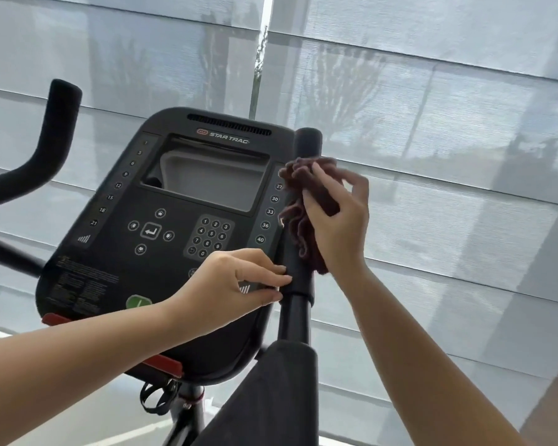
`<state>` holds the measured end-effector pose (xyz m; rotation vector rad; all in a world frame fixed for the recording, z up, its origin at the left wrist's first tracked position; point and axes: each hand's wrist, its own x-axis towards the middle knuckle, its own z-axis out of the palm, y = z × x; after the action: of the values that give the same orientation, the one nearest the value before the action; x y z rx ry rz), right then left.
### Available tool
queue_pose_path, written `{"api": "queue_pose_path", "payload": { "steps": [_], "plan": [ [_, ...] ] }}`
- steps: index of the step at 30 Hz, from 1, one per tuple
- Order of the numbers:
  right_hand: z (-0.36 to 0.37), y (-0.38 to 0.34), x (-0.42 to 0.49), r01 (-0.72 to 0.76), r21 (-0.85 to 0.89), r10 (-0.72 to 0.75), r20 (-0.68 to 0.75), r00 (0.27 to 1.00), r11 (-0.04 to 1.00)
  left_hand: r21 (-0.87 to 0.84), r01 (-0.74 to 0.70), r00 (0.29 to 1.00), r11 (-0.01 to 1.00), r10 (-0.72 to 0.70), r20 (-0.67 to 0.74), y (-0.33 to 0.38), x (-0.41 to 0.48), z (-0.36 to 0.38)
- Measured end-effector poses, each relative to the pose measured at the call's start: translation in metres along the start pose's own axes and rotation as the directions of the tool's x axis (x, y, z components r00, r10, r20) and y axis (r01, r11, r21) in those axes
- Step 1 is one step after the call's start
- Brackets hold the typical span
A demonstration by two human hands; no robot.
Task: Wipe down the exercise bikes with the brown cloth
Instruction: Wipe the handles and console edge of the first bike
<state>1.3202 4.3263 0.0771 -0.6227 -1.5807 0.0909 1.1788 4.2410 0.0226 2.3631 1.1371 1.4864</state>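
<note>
An exercise bike fills the middle of the head view, with its black console (161,226) facing me. Its upright right handlebar (305,146) rises beside the console. My right hand (339,220) presses the bunched brown cloth (298,230) against that bar, just below its rounded top. My left hand (236,288) touches the same bar lower down, at the collar, with its fingertips pinched around it and nothing else in it. The curved left handlebar (50,146) stands free at the far left.
A padded black armrest (271,397) slopes down below the right bar. A bottle cage (157,397) hangs under the console. A red strip (161,362) edges the console's bottom. Grey window blinds (448,123) close off the space right behind the bike.
</note>
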Motion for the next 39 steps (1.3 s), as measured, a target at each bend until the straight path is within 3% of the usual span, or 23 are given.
{"api": "queue_pose_path", "payload": {
  "steps": [4, 10, 13, 18, 20, 25, 27, 30, 33, 35, 39],
  "plan": [
    [0.013, -0.008, 0.04, 0.122, -0.101, -0.121, 0.023, 0.992, 0.987, -0.026, 0.035, 0.999, 0.999, -0.035, -0.002, 0.001, -0.001, 0.001],
    [-0.035, 0.008, -0.049, -0.011, -0.051, 0.025, 0.297, 0.955, 0.999, -0.246, 0.18, 0.983, 0.952, -0.185, 0.004, -0.005, -0.002, 0.004],
    [-0.029, 0.002, -0.041, -0.007, -0.142, 0.042, 0.247, 0.968, 0.99, -0.314, 0.21, 0.976, 0.926, -0.216, 0.016, -0.006, -0.005, 0.005],
    [0.011, -0.01, 0.014, 0.173, -0.322, -0.147, 0.106, 0.984, 0.931, -0.314, 0.237, 0.969, 0.92, -0.246, 0.009, -0.006, -0.005, 0.006],
    [0.011, -0.01, 0.012, 0.148, -0.266, -0.129, 0.086, 0.988, 0.952, -0.302, 0.236, 0.969, 0.924, -0.247, 0.0, -0.005, -0.005, 0.006],
    [-0.034, 0.006, -0.058, -0.095, -0.02, 0.097, 0.232, 0.968, 0.995, -0.288, 0.197, 0.978, 0.937, -0.208, -0.01, -0.005, -0.008, 0.007],
    [-0.034, 0.008, -0.064, -0.13, 0.013, 0.126, 0.166, 0.978, 0.991, -0.253, 0.172, 0.983, 0.952, -0.184, -0.022, -0.004, -0.006, 0.005],
    [-0.007, -0.003, -0.026, -0.024, -0.091, 0.022, -0.015, 1.0, 0.996, -0.1, 0.137, 0.99, 0.986, -0.133, 0.049, 0.001, -0.004, -0.003],
    [0.009, -0.008, 0.022, 0.052, -0.107, -0.057, -0.046, 0.997, 0.993, -0.027, 0.093, 0.98, 0.995, -0.086, 0.179, 0.011, -0.007, -0.012],
    [0.002, -0.005, 0.022, 0.072, -0.072, -0.071, 0.022, 0.997, 0.995, -0.013, 0.057, 0.955, 0.998, -0.051, 0.292, 0.017, -0.011, -0.017],
    [-0.038, 0.004, -0.043, 0.08, -0.011, -0.072, 0.334, 0.94, 0.997, -0.069, 0.057, 0.898, 0.996, -0.021, 0.439, 0.023, -0.019, -0.029]
  ]
}}
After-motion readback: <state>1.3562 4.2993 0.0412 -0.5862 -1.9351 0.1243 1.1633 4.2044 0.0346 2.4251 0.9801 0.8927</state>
